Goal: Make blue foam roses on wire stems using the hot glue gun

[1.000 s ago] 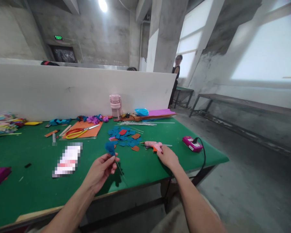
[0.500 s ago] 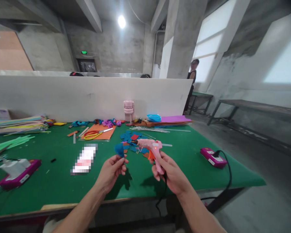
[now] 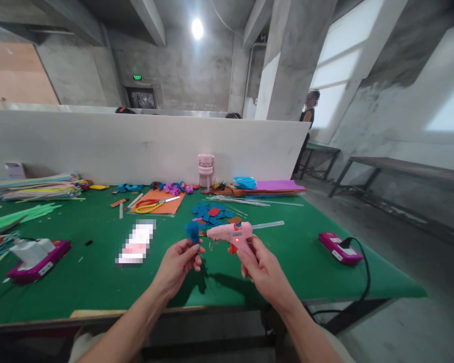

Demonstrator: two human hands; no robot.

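Between the fingertips of my left hand (image 3: 180, 264) is a blue felt flower (image 3: 192, 231), pinched low, with a thin stem hanging below. My right hand (image 3: 263, 264) is wrapped round the handle of a pink glue gun (image 3: 230, 233) whose small light glows. The gun lies nearly level, and its nozzle points left at the flower's side; I cannot tell if it touches. A clear glue stick (image 3: 268, 224) sticks out of its back. Just beyond, blue felt pieces (image 3: 212, 213) lie in a loose pile with a red piece (image 3: 214, 212) on top.
Scissors (image 3: 155, 204) rest on orange felt (image 3: 165, 195). A pink bottle (image 3: 206, 171) stands by the white partition (image 3: 166, 146). Magenta power strips lie at left (image 3: 41, 264) and right (image 3: 340, 248), the right one with a black cable. A person (image 3: 307, 116) stands far right.
The glue gun has turned more level and come left, its nozzle now close against the blue flower. My left hand still pinches the flower. The whole view has shifted slightly.
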